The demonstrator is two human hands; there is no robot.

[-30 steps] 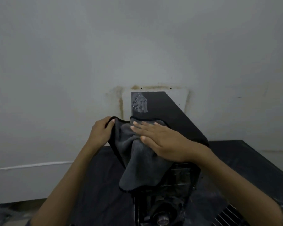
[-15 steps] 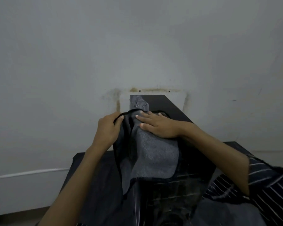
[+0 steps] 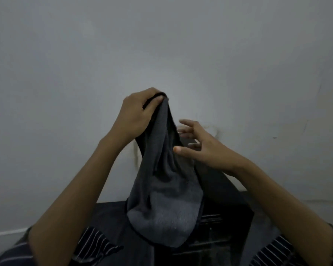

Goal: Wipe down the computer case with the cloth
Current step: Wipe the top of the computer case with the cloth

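Soft grey cloth (image 3: 162,204), dark-hemmed, bunched in left hand (image 3: 134,116), limp folds.

I see a plain pale grey painted wall (image 3: 161,45) filling most of my view. Low against that wall sits a dark, dusty flat tabletop (image 3: 108,214). On the wall just above the tabletop's back edge there is a brownish stain (image 3: 136,156). A thin white strip (image 3: 6,232) runs along the wall's lower left, beside the tabletop. Navy white-striped sleeves (image 3: 96,244) show at the bottom.
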